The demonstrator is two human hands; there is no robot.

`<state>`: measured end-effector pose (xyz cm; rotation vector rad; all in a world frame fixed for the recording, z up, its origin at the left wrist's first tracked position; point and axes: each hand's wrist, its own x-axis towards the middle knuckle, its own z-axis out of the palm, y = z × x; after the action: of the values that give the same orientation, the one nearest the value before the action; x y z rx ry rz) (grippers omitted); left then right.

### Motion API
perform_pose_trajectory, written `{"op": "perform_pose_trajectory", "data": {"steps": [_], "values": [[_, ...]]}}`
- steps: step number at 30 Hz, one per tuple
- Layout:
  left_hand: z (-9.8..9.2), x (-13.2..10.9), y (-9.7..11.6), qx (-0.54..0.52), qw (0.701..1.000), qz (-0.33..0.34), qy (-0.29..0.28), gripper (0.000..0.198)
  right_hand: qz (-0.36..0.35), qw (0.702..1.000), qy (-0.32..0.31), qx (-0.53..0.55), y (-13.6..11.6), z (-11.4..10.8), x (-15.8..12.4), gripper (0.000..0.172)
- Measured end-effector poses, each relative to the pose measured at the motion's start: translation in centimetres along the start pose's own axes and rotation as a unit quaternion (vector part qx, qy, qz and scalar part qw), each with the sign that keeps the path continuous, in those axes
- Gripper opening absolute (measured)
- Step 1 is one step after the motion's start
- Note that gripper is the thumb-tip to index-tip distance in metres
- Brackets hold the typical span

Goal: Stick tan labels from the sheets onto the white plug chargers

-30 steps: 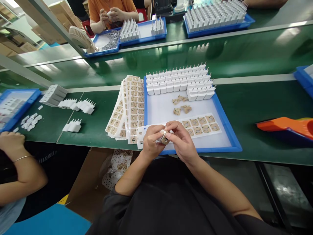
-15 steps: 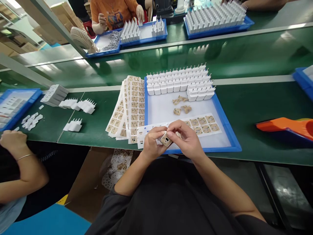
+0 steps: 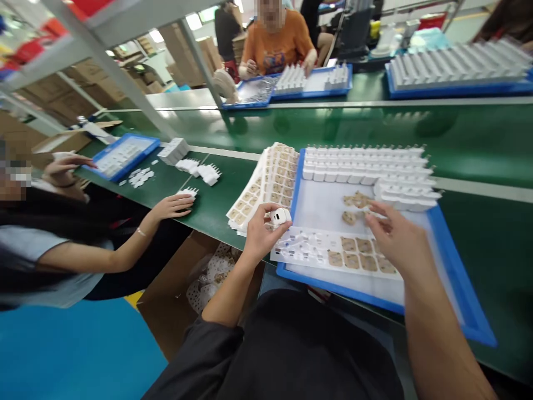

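A white plug block [image 3: 280,216] with a small dark port is held between the thumb and fingers of my left hand [image 3: 260,233], over the left edge of a blue-rimmed tray [image 3: 447,244]. My right hand [image 3: 395,236] is above the tray, its thumb and forefinger drawn together beside crumpled brown scraps [image 3: 356,199]. Whatever lies between those fingertips is too blurred to make out. Below them is a sheet [image 3: 306,244] with its left part bare and brown stickers on its right part. White plug blocks [image 3: 353,166] stand in rows at the tray's back, pins up.
Fanned sticker sheets [image 3: 266,183] lie left of the tray. Farther left, a co-worker's hand [image 3: 172,206] touches white plugs on the green table [image 3: 220,208]. Loose white pieces [image 3: 140,176] and another blue tray [image 3: 125,155] are beyond. Across the table sits a person in orange [image 3: 277,44].
The view has swung left. My right hand has left the block and moved right to the brown scraps. The block's held face was brown and now shows white. The co-worker's hand has reached the plugs.
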<state>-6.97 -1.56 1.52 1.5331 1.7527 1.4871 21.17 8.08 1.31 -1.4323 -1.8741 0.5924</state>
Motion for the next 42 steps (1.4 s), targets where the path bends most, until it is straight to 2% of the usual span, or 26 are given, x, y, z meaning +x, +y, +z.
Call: {"op": "perform_pose_trajectory", "data": {"steps": [2,4,6,8,9,12,17,19,21,23,25,27,30,32,34,35,37,40,42], "values": [[-2.2,1.1,-1.5,0.006,0.999,-0.027,0.04,0.04,-0.034,0.994,-0.042,-0.093,1.3,0.5,0.6,0.036],[-5.1,2.3,-3.6,0.049,0.993,-0.053,0.097,0.042,-0.063,0.991,-0.064,-0.1,2.1,0.9,0.4,0.038],[-8.4,3.5,-6.2,0.123,0.975,-0.09,0.159,0.04,-0.079,0.991,-0.051,-0.096,2.4,1.1,0.0,0.038],[-11.8,4.7,-8.9,0.205,0.941,-0.129,0.236,0.038,-0.084,0.991,-0.02,-0.099,2.3,1.1,-0.4,0.036],[-13.5,5.3,-10.1,0.232,0.925,-0.155,0.259,0.037,-0.086,0.991,-0.008,-0.098,2.1,1.0,-0.5,0.035],[-17.4,6.7,-12.8,0.236,0.906,-0.193,0.292,0.029,-0.099,0.992,-0.006,-0.073,1.4,1.0,-0.5,0.03],[-21.1,7.7,-14.5,0.225,0.892,-0.223,0.324,0.033,-0.171,0.98,-0.084,-0.064,0.6,1.5,-0.7,0.026],[-21.7,7.7,-14.7,0.218,0.89,-0.198,0.349,0.042,-0.191,0.969,-0.134,-0.081,0.4,2.0,-1.0,0.027],[-21.7,7.7,-14.7,0.216,0.891,-0.143,0.373,0.05,-0.196,0.96,-0.169,-0.107,0.3,2.6,-1.3,0.026],[-20.5,7.6,-14.2,0.217,0.899,-0.089,0.369,0.057,-0.187,0.955,-0.187,-0.131,0.1,3.1,-1.6,0.023],[-17.8,7.1,-12.8,0.21,0.918,-0.056,0.333,0.061,-0.178,0.952,-0.202,-0.145,-0.1,3.2,-1.7,0.016],[-13.9,5.7,-10.6,0.191,0.944,-0.03,0.268,0.061,-0.17,0.951,-0.219,-0.139,-0.4,2.9,-1.6,0.008],[-7.2,2.4,-6.0,0.119,0.985,0.013,0.126,0.049,-0.116,0.963,-0.234,-0.067,-1.0,1.9,-1.4,0.007],[-3.0,-0.1,-2.9,0.048,0.992,0.039,0.109,0.041,-0.061,0.976,-0.21,0.016,-1.3,1.1,-1.3,0.008],[0.3,-2.3,-0.4,-0.03,0.992,0.033,0.118,0.047,-0.023,0.983,-0.158,0.089,-1.6,0.5,-1.3,0.011],[1.6,-3.1,0.5,-0.089,0.99,0.008,0.11,0.052,-0.013,0.984,-0.132,0.115,-1.7,0.3,-1.4,0.013],[3.5,-4.1,1.8,-0.226,0.97,-0.072,0.052,0.066,-0.003,0.983,-0.099,0.153,-2.0,0.2,-1.5,0.015],[5.3,-4.3,3.0,-0.383,0.899,-0.203,-0.063,0.085,-0.01,0.981,-0.082,0.176,-2.5,0.7,-1.8,0.014],[6.2,-3.8,3.4,-0.417,0.865,-0.26,-0.102,0.087,-0.034,0.983,-0.07,0.165,-2.9,1.2,-2.0,0.012]]}}
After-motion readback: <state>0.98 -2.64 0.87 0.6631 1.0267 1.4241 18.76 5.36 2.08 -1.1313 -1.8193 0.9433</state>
